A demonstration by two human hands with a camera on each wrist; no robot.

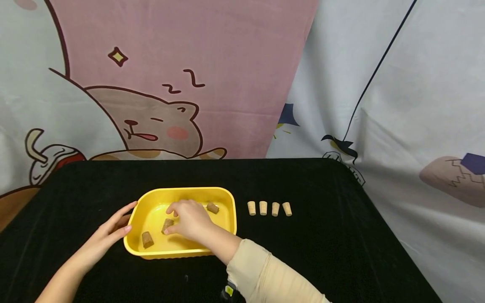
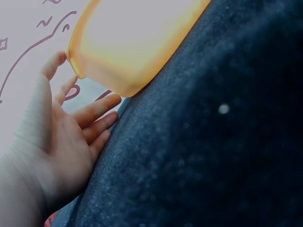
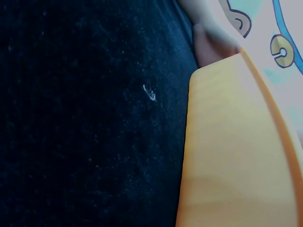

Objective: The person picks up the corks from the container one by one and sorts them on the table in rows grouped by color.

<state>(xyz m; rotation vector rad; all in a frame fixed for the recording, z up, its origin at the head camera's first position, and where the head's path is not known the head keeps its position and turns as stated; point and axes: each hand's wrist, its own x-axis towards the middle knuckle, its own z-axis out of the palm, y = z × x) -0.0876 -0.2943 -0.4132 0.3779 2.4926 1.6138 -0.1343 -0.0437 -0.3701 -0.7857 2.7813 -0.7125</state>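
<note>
A yellow plastic tray (image 1: pixel 182 253) lies on a black-covered table, with brownish tapered corks inside. My left hand (image 1: pixel 110 229) touches its left rim with spread, fairly straight fingers; in the left wrist view that hand (image 2: pixel 71 137) is beside the tray's end (image 2: pixel 128 85). Inside the tray, my right hand (image 1: pixel 191 221) is over a cork (image 1: pixel 167 225), thumb at its lower side and bent fingers above it, with a small gap showing. Another cork (image 1: pixel 147 240) lies to the left, and one (image 1: pixel 212 207) lies to the right of the hand. The right wrist view shows the tray's outer wall (image 3: pixel 232 142), not my right hand.
To the right of the tray, several paler corks (image 1: pixel 263 208) stand in a row on the black cloth (image 1: pixel 322 252). A printed curtain (image 1: pixel 235 84) hangs behind the table. A small whitish speck (image 3: pixel 149 92) lies on the cloth near the tray.
</note>
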